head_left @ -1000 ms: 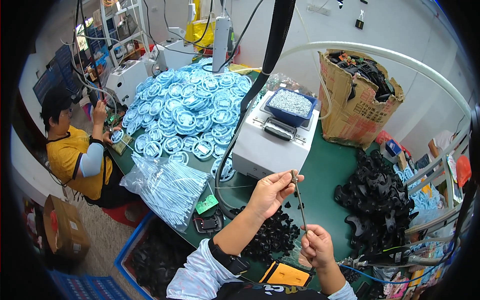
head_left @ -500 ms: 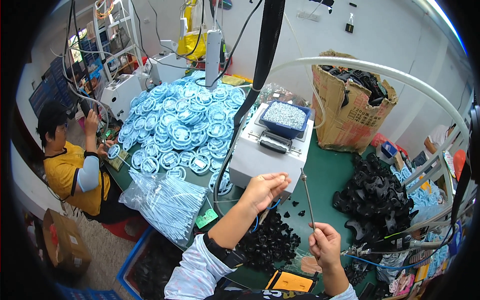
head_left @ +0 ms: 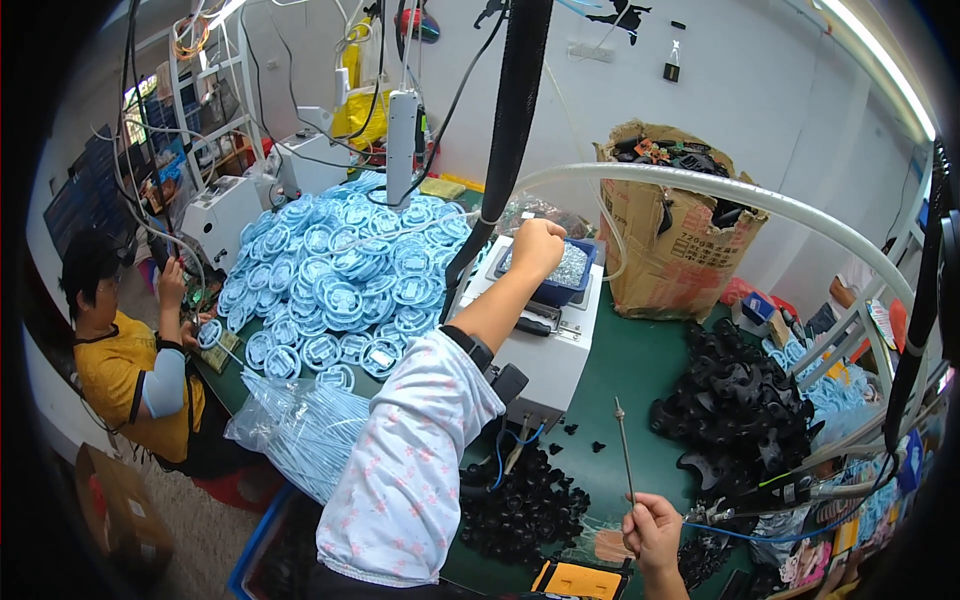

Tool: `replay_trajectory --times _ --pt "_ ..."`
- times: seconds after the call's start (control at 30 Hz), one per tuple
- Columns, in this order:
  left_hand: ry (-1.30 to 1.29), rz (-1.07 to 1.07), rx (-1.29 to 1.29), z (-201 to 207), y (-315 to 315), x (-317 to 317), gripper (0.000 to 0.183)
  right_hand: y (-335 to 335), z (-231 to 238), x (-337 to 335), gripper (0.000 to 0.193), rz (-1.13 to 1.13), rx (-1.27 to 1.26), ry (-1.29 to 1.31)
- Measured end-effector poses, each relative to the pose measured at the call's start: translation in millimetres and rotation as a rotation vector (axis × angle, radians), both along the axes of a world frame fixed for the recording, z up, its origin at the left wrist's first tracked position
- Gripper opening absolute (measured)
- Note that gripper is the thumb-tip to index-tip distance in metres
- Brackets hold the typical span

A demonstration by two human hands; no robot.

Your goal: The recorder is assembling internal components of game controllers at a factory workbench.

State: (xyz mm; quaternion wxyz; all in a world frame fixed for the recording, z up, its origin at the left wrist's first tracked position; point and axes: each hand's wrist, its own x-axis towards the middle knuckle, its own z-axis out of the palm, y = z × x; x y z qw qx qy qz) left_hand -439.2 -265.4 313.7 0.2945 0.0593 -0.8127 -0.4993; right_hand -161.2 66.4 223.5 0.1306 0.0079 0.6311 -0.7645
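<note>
My left hand [head_left: 540, 248] reaches over a blue tray [head_left: 556, 294] heaped with small silvery metal pieces [head_left: 572, 268]. Its fingers are curled down at the tray's left side, and whatever they may pinch is hidden. The tray sits on top of a light grey box-shaped machine [head_left: 545, 375] with a black handle. Closer to me on the right, my right hand [head_left: 655, 530] grips the lower end of a thin metal rod [head_left: 625, 450]. The rod stands nearly upright, with a thicker tip at its top.
Black plastic parts lie in a small pile [head_left: 525, 510] and a larger heap [head_left: 735, 400]. Light blue round parts [head_left: 340, 270] cover the left side, near bagged blue sticks [head_left: 300, 430]. A cardboard box [head_left: 670, 240] stands behind. A co-worker [head_left: 130, 370] sits left. A hose [head_left: 740, 180] arches overhead.
My left hand has moved up and away from beside the rod's tip to the blue tray. My right hand still holds the rod, and the whole view has shifted slightly.
</note>
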Motion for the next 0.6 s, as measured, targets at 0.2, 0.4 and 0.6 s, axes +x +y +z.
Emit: replay_trajectory --times 0.2,0.4,0.6 --pt "-0.153 -0.079 -0.085 -0.3 -3.1 -18.4 0.023 7.0 -1.7 13.9 0.017 -0.054 0.019 -0.012" --pt "0.003 -0.241 -0.055 8.2 -2.6 -2.1 0.021 7.4 -7.9 13.6 0.018 -0.061 0.05 -0.022" --pt "0.335 -0.131 -0.262 2.1 16.2 77.8 0.022 17.9 -29.5 15.5 0.018 -0.063 0.128 -0.014"
